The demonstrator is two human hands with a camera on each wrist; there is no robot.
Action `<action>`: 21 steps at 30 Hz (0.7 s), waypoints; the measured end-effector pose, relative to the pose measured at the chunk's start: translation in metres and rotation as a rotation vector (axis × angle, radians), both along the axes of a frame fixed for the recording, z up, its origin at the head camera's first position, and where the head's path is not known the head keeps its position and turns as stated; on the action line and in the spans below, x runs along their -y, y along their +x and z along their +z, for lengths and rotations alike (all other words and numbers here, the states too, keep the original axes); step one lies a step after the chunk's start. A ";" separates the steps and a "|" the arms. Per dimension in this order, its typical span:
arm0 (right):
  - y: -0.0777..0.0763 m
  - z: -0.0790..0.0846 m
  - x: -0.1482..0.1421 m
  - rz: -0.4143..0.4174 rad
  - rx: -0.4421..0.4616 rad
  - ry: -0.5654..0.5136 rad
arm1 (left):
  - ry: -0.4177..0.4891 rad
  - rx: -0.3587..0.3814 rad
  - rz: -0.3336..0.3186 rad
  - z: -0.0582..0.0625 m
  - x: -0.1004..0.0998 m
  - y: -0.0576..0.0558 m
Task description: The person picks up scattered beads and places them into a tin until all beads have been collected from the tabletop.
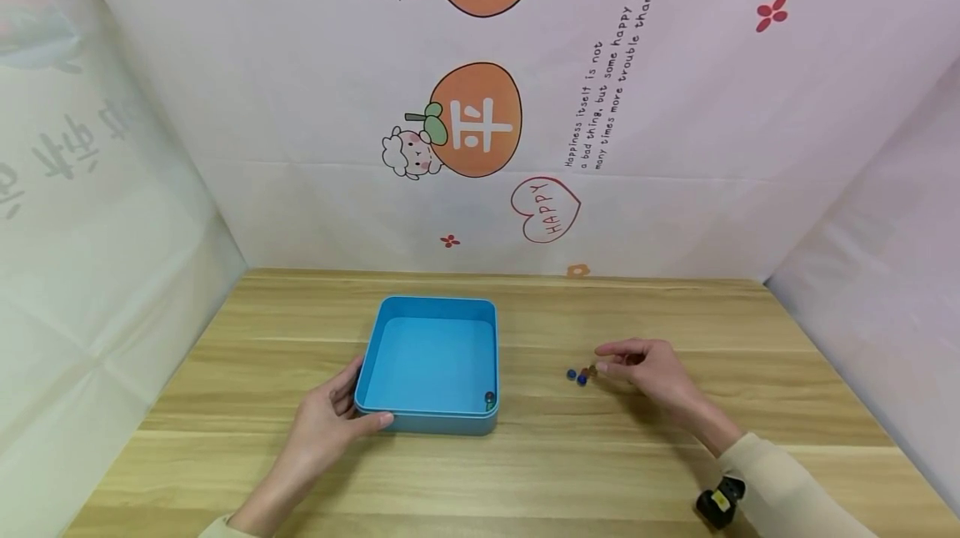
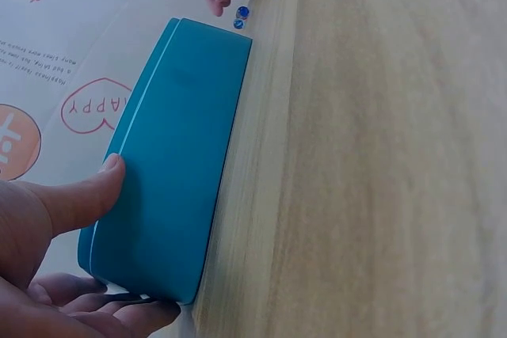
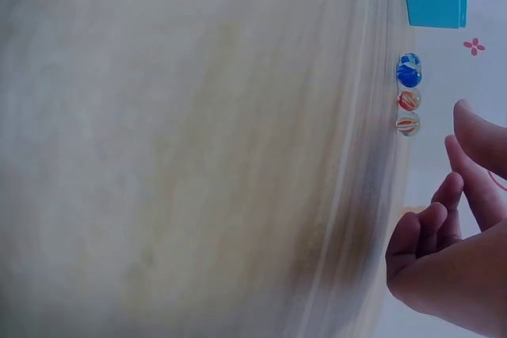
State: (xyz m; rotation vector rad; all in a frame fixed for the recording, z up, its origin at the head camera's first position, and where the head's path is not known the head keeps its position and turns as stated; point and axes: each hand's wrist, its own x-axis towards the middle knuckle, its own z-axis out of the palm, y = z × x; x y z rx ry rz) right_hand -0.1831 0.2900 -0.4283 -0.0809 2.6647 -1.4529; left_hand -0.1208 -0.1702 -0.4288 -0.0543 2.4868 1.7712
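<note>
A shallow blue square box [image 1: 426, 363] sits on the wooden table. My left hand [image 1: 321, 421] grips its near left corner, thumb on the front wall [image 2: 170, 140] and the other fingers round the side. Two marbles, one dark [image 1: 490, 397] and one green [image 1: 491, 406], lie in the box's near right corner. To the right of the box is a small cluster of glass marbles: blue ones [image 3: 409, 73], a red-streaked one [image 3: 409, 100] and an orange-and-white striped one [image 3: 408, 123]. Beside this cluster hovers my right hand [image 1: 651, 371], thumb and index finger apart, nothing seen between them.
A pale printed cloth [image 1: 675, 121] with cartoon fruit and lettering hangs behind the table [image 1: 555, 471]. More cloth closes in the left and right sides. A black device [image 1: 720, 503] is strapped at my right wrist.
</note>
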 end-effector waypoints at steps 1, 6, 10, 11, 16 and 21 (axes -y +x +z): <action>0.000 0.000 0.000 0.004 -0.006 0.004 | 0.000 -0.004 -0.003 0.000 0.000 0.000; 0.001 -0.001 0.001 0.016 -0.021 0.028 | 0.008 -0.002 -0.005 0.000 0.000 0.000; 0.000 -0.002 0.001 0.022 -0.022 0.051 | 0.008 -0.002 -0.005 0.000 0.000 0.000; 0.000 -0.003 0.000 0.024 -0.022 0.055 | 0.009 -0.001 -0.004 0.000 0.000 0.000; 0.001 -0.004 -0.001 0.036 -0.025 0.055 | 0.014 0.006 0.002 0.001 -0.001 0.001; 0.002 -0.004 -0.002 0.039 -0.033 0.056 | 0.017 0.006 0.004 0.002 -0.001 0.001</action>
